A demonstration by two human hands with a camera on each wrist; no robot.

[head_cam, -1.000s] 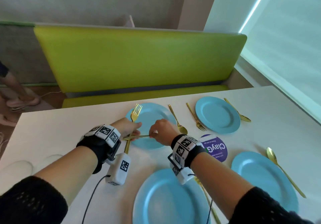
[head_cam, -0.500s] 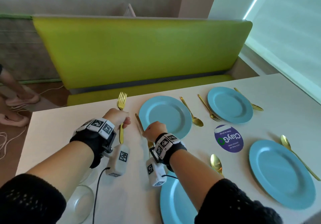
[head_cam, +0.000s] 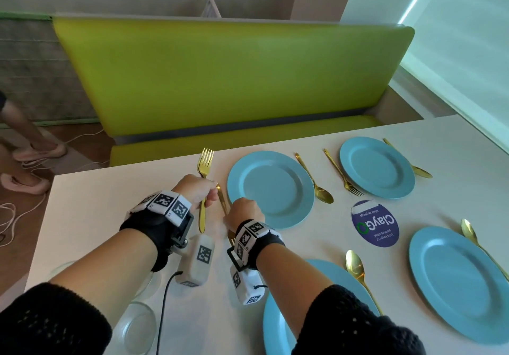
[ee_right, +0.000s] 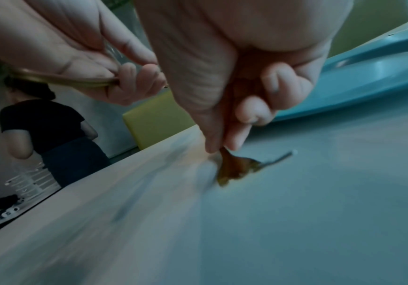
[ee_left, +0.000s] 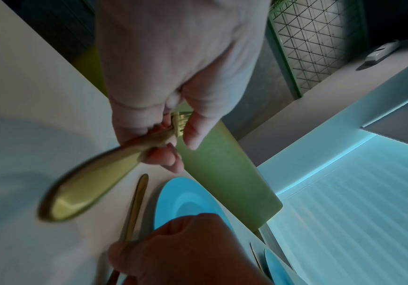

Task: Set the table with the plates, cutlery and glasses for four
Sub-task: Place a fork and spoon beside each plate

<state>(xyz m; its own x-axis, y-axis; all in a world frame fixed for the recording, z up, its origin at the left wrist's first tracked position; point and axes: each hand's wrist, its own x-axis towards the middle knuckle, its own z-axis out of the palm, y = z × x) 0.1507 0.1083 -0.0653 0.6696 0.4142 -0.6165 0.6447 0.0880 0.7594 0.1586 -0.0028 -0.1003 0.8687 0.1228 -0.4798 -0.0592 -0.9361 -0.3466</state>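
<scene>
- Nearest the person, a clear glass [head_cam: 137, 327] of smooth round form stood on the pale matte table [head_cam: 82, 217], beside a glossy blue near plate [head_cam: 278, 324] with a gold spoon [head_cam: 355, 269] to its right.
- The right hand [head_cam: 242, 211] was curled round the neck of a gold fork [ee_left: 134, 208], tines toward the person and down at the table, the slim handle running away along the left rim of the far-left plate [head_cam: 271, 189].
- The left hand [head_cam: 195, 192] was closed on a second fork [head_cam: 205, 178] at mid-shaft, tines pointing away toward the bench, handle toward the person.
- The two forks lay nearly parallel, just beside each other; the right hand was nearer that plate, so its fork looked the likelier one to be set there.
- Farther right lay a third plate [head_cam: 462, 283] and, beyond a purple round sticker [head_cam: 374, 223], a fourth plate [head_cam: 377, 167], each round, smooth and flanked by polished gold cutlery.
- Behind the table stood a lime-green padded bench [head_cam: 234, 79].
</scene>
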